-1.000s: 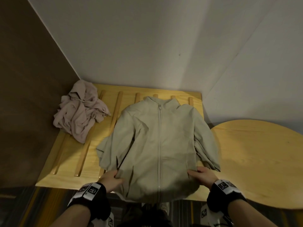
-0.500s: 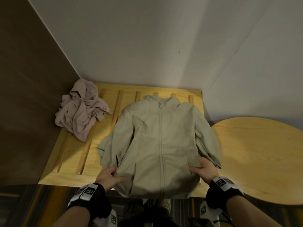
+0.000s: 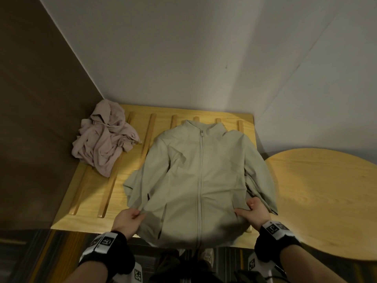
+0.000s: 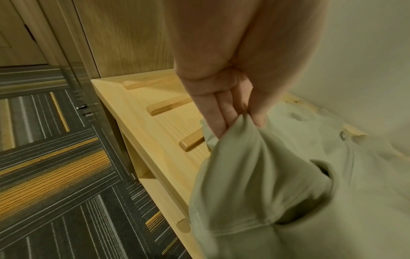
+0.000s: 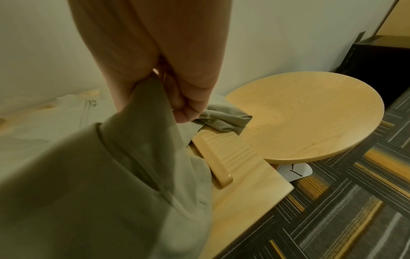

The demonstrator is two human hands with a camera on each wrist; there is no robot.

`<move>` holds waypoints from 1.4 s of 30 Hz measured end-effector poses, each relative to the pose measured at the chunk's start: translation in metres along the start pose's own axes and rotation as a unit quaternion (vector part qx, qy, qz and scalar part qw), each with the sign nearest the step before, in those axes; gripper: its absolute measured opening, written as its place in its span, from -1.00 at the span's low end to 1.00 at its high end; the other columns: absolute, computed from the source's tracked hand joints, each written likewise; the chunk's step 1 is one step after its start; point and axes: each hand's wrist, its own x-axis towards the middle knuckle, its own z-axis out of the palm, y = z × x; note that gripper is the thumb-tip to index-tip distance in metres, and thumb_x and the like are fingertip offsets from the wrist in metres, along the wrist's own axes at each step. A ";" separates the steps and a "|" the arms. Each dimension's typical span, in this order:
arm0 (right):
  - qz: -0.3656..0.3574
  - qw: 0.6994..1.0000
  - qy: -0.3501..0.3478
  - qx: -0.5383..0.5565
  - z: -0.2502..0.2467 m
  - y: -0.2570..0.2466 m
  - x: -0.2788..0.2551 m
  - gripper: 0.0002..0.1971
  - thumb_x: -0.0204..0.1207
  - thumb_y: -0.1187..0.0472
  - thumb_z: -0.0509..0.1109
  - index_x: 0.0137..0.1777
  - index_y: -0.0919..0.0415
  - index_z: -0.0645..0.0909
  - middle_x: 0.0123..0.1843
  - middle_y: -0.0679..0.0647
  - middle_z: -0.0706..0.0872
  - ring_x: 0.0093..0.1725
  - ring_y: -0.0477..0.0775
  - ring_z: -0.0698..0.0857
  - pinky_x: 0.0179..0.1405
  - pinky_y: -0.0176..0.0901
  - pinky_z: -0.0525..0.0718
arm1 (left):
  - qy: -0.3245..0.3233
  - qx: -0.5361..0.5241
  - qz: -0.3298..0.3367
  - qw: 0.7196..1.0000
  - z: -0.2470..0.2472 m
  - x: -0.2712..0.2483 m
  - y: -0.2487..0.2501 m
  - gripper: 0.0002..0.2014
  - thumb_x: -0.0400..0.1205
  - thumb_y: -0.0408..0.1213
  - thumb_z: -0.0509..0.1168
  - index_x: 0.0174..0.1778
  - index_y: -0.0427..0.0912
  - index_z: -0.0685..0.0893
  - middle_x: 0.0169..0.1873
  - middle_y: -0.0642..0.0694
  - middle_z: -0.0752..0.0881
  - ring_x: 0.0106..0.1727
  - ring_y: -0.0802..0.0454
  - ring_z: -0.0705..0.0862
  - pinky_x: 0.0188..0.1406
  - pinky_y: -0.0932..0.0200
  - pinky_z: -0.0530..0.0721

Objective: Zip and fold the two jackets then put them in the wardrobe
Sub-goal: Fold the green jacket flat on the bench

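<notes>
Hanging off the near edge of the wooden bench (image 3: 85, 193), the hem of the green jacket (image 3: 195, 180) blurs into shadow, so its bottom line is hard to read. It lies front-up, zipped to the collar, its right sleeve spilling toward the round table (image 3: 326, 201). The left hand (image 3: 127, 219) pinches the fabric at the near left side; the right hand (image 3: 254, 213) grips a bunch of it at the near right, fingers curled. Both wrist views are half filled with blurred cloth. Far left on the bench, the pink jacket (image 3: 104, 139) sits in a crumpled heap, its zip lost in the folds. The bench's raised slats (image 3: 110, 186) run under both jackets.
</notes>
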 end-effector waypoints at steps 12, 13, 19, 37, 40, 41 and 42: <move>-0.029 0.998 0.011 0.054 -0.006 -0.008 0.001 -0.64 0.63 0.02 0.26 -0.37 0.12 0.32 -0.41 0.01 0.42 -0.39 -0.05 0.39 -0.40 -0.17 0.27 | 0.000 0.003 0.023 1.000 0.002 -0.001 0.010 -0.87 0.53 -0.52 0.27 -0.06 -0.29 0.63 -0.14 -0.20 0.65 0.09 -0.22 0.64 -0.15 0.19 0.42; -0.021 0.998 0.005 0.059 -0.006 -0.007 0.002 -0.67 0.63 0.02 0.26 -0.32 0.14 0.37 -0.36 0.01 0.46 -0.35 -0.03 0.43 -0.33 -0.15 0.31 | -0.004 0.009 0.029 1.000 0.003 0.000 0.012 -0.84 0.53 -0.52 0.27 0.00 -0.31 0.64 -0.10 -0.22 0.67 0.11 -0.23 0.64 -0.12 0.18 0.46; -0.001 0.998 0.046 0.035 -0.010 -0.003 0.002 -0.59 0.57 -0.02 0.33 0.15 0.35 0.51 0.13 0.23 0.65 0.21 0.31 0.59 0.11 -0.06 0.46 | 0.003 0.043 0.007 0.999 0.001 0.004 0.016 -0.78 0.54 -0.41 0.31 0.08 -0.38 0.64 0.03 -0.38 0.69 0.08 -0.28 0.64 0.00 0.02 0.60; 0.059 0.993 -0.052 -0.091 -0.007 0.019 0.022 -0.60 0.60 0.05 0.29 0.35 0.24 0.45 0.23 0.19 0.61 0.08 0.15 0.60 -0.12 -0.22 0.44 | -0.091 0.011 -0.051 0.995 0.001 0.021 -0.007 -0.52 0.52 -0.66 0.07 0.26 -0.10 0.49 0.07 -0.19 0.65 0.00 -0.14 0.63 -0.21 0.21 0.56; 0.021 0.986 -0.091 -0.138 -0.003 0.001 0.019 -0.72 0.62 0.07 0.23 0.23 0.20 0.50 0.20 0.19 0.66 0.07 0.14 0.63 -0.13 -0.23 0.47 | -0.093 0.043 -0.031 0.994 0.002 0.023 -0.004 -0.48 0.58 -0.61 0.04 0.34 0.03 0.45 0.35 -0.15 0.57 0.30 -0.10 0.56 0.12 0.19 0.54; 0.009 0.985 -0.102 -0.137 -0.001 -0.006 0.018 -0.75 0.62 0.09 0.22 0.20 0.20 0.51 0.19 0.19 0.66 0.09 0.15 0.63 -0.11 -0.22 0.49 | -0.088 0.047 -0.031 0.995 0.001 0.023 -0.001 -0.42 0.59 -0.62 0.00 0.43 0.03 0.41 0.43 -0.15 0.50 0.37 -0.10 0.52 0.19 0.20 0.50; -0.006 0.984 -0.112 -0.141 0.002 -0.011 0.019 -0.76 0.63 0.10 0.21 0.20 0.19 0.51 0.21 0.19 0.65 0.14 0.15 0.62 -0.05 -0.22 0.50 | -0.081 0.046 -0.025 0.995 0.001 0.025 0.001 -0.35 0.58 -0.64 -0.04 0.50 0.05 0.36 0.49 -0.14 0.42 0.43 -0.11 0.48 0.25 0.19 0.46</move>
